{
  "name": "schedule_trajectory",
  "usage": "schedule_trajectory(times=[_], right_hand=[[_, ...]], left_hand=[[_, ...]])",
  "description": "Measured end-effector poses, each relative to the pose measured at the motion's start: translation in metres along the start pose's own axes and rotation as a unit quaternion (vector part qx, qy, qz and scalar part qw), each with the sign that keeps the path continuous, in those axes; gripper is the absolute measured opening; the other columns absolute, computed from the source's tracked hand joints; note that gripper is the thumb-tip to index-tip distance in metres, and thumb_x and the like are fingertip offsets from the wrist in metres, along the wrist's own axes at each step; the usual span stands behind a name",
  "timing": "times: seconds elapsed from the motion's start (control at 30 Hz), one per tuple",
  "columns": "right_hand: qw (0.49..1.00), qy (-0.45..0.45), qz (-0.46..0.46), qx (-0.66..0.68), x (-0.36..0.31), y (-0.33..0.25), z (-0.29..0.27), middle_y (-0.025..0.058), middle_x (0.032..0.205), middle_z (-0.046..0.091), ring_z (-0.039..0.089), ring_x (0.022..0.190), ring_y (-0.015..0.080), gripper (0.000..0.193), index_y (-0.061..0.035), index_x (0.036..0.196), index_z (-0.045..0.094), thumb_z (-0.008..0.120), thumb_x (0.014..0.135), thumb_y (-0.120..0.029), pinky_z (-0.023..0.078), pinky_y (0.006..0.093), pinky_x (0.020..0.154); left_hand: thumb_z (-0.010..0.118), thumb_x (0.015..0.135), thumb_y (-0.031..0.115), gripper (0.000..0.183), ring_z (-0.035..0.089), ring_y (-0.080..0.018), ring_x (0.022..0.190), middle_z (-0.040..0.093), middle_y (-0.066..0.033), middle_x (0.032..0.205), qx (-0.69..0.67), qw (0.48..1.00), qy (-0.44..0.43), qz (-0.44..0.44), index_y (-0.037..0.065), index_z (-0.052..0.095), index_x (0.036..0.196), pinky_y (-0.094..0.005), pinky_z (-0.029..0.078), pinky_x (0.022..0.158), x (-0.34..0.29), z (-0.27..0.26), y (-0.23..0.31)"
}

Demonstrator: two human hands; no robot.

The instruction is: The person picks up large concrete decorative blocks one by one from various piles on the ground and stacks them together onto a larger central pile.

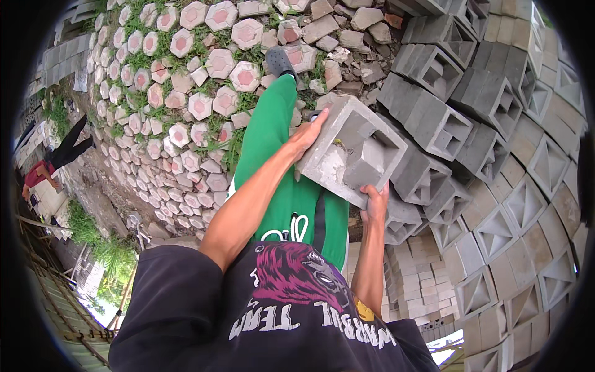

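Observation:
A grey concrete ventilation block (370, 160) with slanted inner faces is held in front of my legs, tilted, its hollow side showing. My left hand (308, 133) is closed on its upper left side, thumb stretched along the edge and the other fingers hidden. On the lower right corner, my right hand (375, 201) grips the block with the thumb over the rim. Just right of it stand similar hollow grey blocks (421, 115) in stacked rows; whether the held block touches them I cannot tell.
Hexagonal pavers (199, 106) with grass between them cover the ground to the left, around my forward foot (280, 61). Broken concrete rubble (356, 40) lies ahead. A wall of lighter pyramid-faced blocks (524, 204) stands at right. Another person (46, 170) is at far left.

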State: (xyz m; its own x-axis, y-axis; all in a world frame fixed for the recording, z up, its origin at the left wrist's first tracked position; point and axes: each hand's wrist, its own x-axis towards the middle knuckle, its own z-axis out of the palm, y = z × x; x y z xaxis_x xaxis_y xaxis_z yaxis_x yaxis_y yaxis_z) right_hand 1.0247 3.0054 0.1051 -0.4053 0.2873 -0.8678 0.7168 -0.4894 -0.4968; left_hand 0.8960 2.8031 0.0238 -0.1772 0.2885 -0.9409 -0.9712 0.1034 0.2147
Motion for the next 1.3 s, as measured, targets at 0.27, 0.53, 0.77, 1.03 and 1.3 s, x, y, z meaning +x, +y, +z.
schedule_trajectory(times=[0.27, 0.53, 0.77, 1.03, 1.3], right_hand=[[0.974, -0.107, -0.06, -0.188, -0.016, -0.087, 0.183, 0.0081, 0.1, 0.057, 0.054, 0.087, 0.0179, 0.066, -0.0008, 0.13, 0.043, 0.054, 0.065, 0.002, 0.045, 0.0292, 0.078], [0.95, -0.237, -0.127, -0.16, -0.02, -0.156, 0.364, 0.0083, 0.103, 0.06, 0.058, 0.093, 0.0199, 0.046, -0.0038, 0.122, 0.051, 0.059, 0.083, -0.027, 0.046, 0.0335, 0.085], [0.919, -0.365, -0.018, -0.149, -0.002, -0.218, 0.552, 0.0097, 0.114, 0.059, 0.058, 0.102, 0.0238, 0.079, -0.0055, 0.127, 0.049, 0.037, 0.086, -0.072, 0.048, 0.0376, 0.088], [0.809, -0.471, 0.008, -0.351, -0.043, -0.22, 0.747, 0.0147, 0.129, 0.049, 0.051, 0.117, 0.0286, 0.073, -0.003, 0.138, 0.035, 0.037, 0.093, -0.061, 0.042, 0.0438, 0.099], [0.691, -0.477, 0.046, -0.541, 0.018, -0.21, 0.937, 0.0148, 0.133, 0.049, 0.05, 0.119, 0.027, 0.065, 0.0012, 0.133, 0.044, 0.063, 0.085, -0.039, 0.041, 0.0396, 0.098]], left_hand=[[0.034, 0.09, 0.066, 0.081, 0.047, -0.027, 0.121, 0.047, -0.0172, 0.136, -0.152, 0.973, 0.032, 0.173, 0.001, 0.038, 0.14, -0.0368, 0.034, 0.102, -0.084, -0.132, 0.071], [0.036, 0.09, 0.064, 0.08, 0.052, -0.0283, 0.114, 0.055, -0.0206, 0.125, -0.187, 0.914, 0.152, 0.326, -0.005, 0.048, 0.13, -0.0352, 0.037, 0.099, -0.216, -0.255, 0.186], [0.042, 0.087, 0.065, 0.084, 0.058, -0.0337, 0.106, 0.059, -0.0269, 0.115, -0.236, 0.846, 0.351, 0.323, -0.01, 0.053, 0.122, -0.0386, 0.041, 0.093, -0.25, -0.338, 0.228], [0.041, 0.084, 0.068, 0.09, 0.058, -0.0365, 0.106, 0.059, -0.0327, 0.111, -0.372, 0.732, 0.472, 0.321, -0.015, 0.055, 0.114, -0.0377, 0.041, 0.093, -0.246, -0.449, 0.249], [0.036, 0.087, 0.068, 0.087, 0.057, -0.0308, 0.109, 0.059, -0.0277, 0.116, -0.48, 0.66, 0.494, 0.299, -0.011, 0.055, 0.119, -0.0352, 0.039, 0.096, -0.259, -0.565, 0.297]])
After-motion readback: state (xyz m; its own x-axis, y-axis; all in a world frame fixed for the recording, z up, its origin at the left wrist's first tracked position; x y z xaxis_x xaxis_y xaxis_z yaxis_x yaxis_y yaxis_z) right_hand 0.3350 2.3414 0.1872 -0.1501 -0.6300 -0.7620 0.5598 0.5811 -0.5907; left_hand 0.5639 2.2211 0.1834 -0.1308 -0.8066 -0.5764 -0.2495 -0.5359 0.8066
